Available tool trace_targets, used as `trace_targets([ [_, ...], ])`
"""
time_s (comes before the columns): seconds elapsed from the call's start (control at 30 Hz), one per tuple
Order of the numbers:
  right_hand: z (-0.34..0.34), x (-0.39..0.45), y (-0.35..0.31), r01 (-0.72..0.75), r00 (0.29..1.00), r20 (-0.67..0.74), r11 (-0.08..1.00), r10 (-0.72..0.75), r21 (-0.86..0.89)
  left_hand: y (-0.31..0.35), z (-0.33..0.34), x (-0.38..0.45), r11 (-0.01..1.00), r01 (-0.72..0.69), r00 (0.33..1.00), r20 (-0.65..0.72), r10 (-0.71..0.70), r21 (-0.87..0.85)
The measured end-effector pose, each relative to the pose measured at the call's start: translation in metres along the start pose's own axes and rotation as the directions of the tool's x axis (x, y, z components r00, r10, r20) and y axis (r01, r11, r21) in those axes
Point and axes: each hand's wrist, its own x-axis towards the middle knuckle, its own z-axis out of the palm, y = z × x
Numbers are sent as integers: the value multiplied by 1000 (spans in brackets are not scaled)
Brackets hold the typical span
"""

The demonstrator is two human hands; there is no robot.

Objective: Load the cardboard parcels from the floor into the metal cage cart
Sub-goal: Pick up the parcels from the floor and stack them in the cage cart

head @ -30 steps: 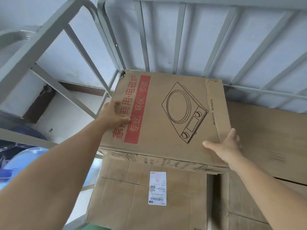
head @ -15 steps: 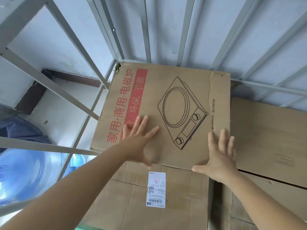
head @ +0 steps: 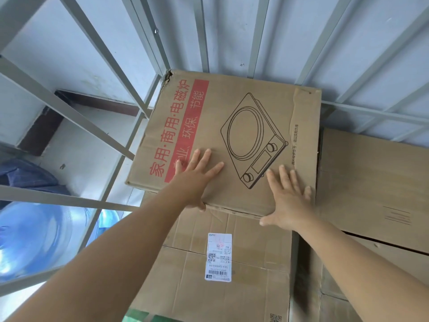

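- Atop the stacked parcels inside the metal cage cart (head: 148,108), the printed parcel (head: 232,140) lay flat, far corner tucked against the bars.
- Left hand (head: 195,180) lay palm-down on the parcel's top, fingers straight and spread, gripping nothing.
- Right hand (head: 287,203) pressed flat at the near right edge, fingers spread, thumb off the edge.
- Lower parcel (head: 243,287) beneath carried a white shipping label (head: 218,256).
- Plain parcel (head: 371,182) sat just beside, to the right.
- Blue water jug (head: 39,238) showed outside the bars.
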Motion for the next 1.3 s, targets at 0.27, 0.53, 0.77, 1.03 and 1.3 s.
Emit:
trace_targets([
  [0.27, -7, -23, -3, 23, 998, -51, 1000, -22, 8, 24, -7, -29, 983, 110, 991, -55, -119, -146],
  [0.53, -41, -106, -12, 217, 965, -159, 976, -209, 34, 47, -34, -125, 889, 242, 930, -169, -327, -388],
  [0.77, -67, -179, -28, 421, 882, -192, 903, -430, -89, 92, -61, -241, 805, 363, 840, -209, -501, -470],
  [1.03, -87, -290, -63, 667, 696, -158, 712, -700, -218, 157, -82, -397, 586, 517, 604, -219, -767, -624],
  [1.3, -65, -397, -118, 841, 457, -57, 452, -888, -297, 213, -60, -548, 294, 616, 298, -130, -946, -731],
])
